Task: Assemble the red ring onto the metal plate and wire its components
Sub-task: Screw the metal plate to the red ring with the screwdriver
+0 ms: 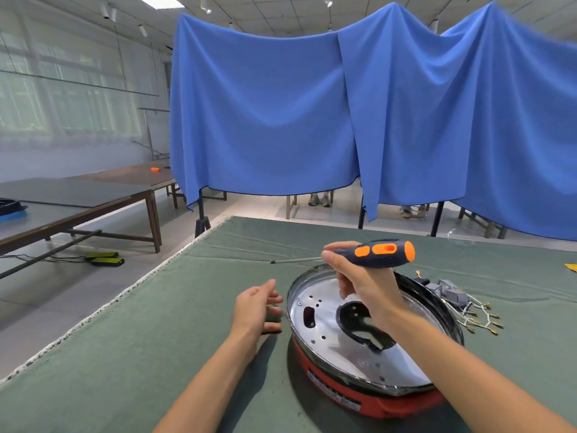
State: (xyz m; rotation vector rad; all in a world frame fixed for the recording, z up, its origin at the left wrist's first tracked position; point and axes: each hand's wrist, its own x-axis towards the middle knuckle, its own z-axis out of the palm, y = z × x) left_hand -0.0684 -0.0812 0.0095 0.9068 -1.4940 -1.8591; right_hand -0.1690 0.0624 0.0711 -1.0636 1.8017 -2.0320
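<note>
Green-clothed table (175,307) — red ring (368,398), wires (477,317)

Left hand (257,307), lower centre: fingers relaxed, holding nothing. Right hand (359,282), centre right: raised, fingers curled, gripping.

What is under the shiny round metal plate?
The red plastic ring sits beneath the shiny round metal plate, showing at the near edge. Its far side and whatever lies inside are covered.
</note>
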